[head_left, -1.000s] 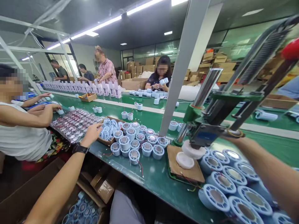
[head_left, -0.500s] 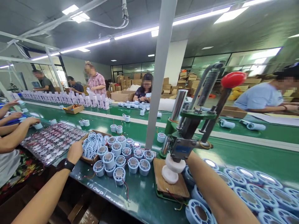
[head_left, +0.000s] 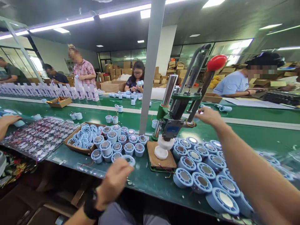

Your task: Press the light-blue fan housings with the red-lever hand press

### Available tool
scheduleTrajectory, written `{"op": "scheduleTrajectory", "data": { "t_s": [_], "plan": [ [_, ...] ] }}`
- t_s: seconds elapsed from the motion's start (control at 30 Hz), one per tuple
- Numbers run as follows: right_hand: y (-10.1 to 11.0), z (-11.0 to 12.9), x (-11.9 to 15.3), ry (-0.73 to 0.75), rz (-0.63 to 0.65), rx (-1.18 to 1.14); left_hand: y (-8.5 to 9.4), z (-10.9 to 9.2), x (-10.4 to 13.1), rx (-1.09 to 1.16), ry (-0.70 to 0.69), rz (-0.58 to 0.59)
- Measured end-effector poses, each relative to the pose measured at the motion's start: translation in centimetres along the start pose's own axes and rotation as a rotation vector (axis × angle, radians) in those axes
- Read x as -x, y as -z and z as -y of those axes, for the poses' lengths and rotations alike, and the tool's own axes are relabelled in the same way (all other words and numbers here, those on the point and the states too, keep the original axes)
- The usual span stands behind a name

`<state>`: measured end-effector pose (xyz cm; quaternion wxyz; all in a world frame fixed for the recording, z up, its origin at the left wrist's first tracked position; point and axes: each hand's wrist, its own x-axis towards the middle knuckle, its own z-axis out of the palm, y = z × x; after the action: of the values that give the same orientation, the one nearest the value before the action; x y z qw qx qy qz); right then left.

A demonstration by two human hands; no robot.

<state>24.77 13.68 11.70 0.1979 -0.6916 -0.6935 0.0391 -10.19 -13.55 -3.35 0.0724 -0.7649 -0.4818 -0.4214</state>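
Note:
My left hand, with a dark watch on its wrist, is closed on a light-blue ring over the front of the table. Behind it stands a group of light-blue round motor housings. My right hand reaches past the right side of the lever press, fingers closed at a small pale thing that I cannot make out. White round pads sit under the press head, one above the other, with no housing between them. More light-blue housings crowd the table right of the press, below my right forearm.
A cardboard box of light-blue rings stands left of the housings, beside a sheet of dark parts. A grey post rises behind the press. A co-worker's hand shows at far left; other people sit across the green table.
My left hand has come right from the ring box and now holds a ring. My right hand has moved from behind the press head up and to the right. The view has shifted.

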Motion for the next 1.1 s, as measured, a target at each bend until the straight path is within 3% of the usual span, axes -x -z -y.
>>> {"op": "scheduleTrajectory", "data": {
  "t_s": [0.1,0.17,0.23,0.3,0.4,0.47,0.53,0.7,0.87,0.97,1.1],
  "plan": [
    [3.6,-2.4,2.8,-0.075,0.033,0.020,-5.9,-2.7,1.7,0.201,0.040,0.229],
    [5.1,-3.9,6.6,-0.037,0.034,-0.022,-7.5,-2.4,2.0,0.267,0.175,0.294],
    [4.9,-4.7,11.6,0.124,0.090,-0.135,-7.6,-1.5,1.7,0.292,0.298,0.320],
    [2.8,-4.2,17.0,0.359,0.246,-0.255,-7.0,-0.6,1.1,0.268,0.369,0.337],
    [-2.4,-1.5,23.0,0.601,0.532,-0.330,-6.4,0.1,0.6,0.190,0.406,0.436],
    [-5.7,0.8,24.8,0.654,0.641,-0.358,-6.4,0.1,0.6,0.147,0.403,0.523],
    [-8.2,2.4,25.0,0.676,0.664,-0.384,-6.6,0.1,0.7,0.132,0.378,0.581],
    [-11.8,2.0,24.6,0.613,0.554,-0.440,-6.9,0.0,0.9,0.104,0.370,0.570],
    [-15.2,0.6,27.4,0.523,0.202,-0.642,-6.8,-0.1,0.9,0.071,0.394,0.592],
    [-17.4,1.7,28.8,0.482,-0.009,-0.667,-7.1,-0.6,0.8,0.022,0.400,0.594],
    [-19.1,3.3,28.8,0.438,-0.148,-0.669,-7.3,-1.2,0.4,-0.074,0.485,0.520]
  ]
}}
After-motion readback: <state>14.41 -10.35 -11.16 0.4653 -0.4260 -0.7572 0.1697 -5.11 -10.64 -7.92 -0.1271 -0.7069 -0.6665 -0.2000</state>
